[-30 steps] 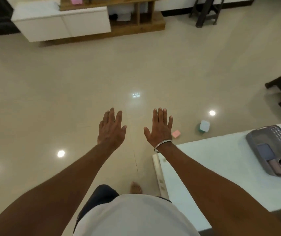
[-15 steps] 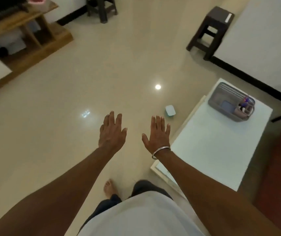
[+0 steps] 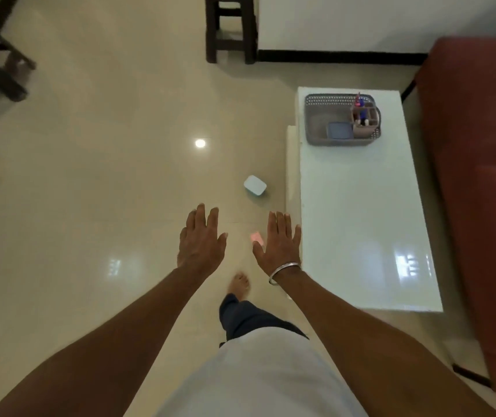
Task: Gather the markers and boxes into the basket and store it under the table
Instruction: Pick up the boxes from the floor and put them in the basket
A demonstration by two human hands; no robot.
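Turning had brought the pink box (image 3: pixel 256 238) just left of the right grip (image 3: pixel 279 245); it and the left grip (image 3: pixel 201 239) were released, empty. The basket (image 3: pixel 331 99) stood ahead on the bench (image 3: pixel 358 224); a careless step could kick the box away.

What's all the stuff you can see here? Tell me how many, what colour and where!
basket: 1, grey, far end of the table
table: 1, white, on the right
lidded box: 1, blue, inside the basket
holder: 1, brown, inside the basket, markers in it
pale box: 1, whitish blue, on the floor beside the table
pink box: 1, pink, on the floor, nearest the person
stool: 1, dark, top of view
sofa: 1, dark red, right of the table
bracelet: 1, silver, right wrist
foot: 1, bare, on the floor
left grip: 1, open hand, above the floor
right grip: 1, open hand, above the floor
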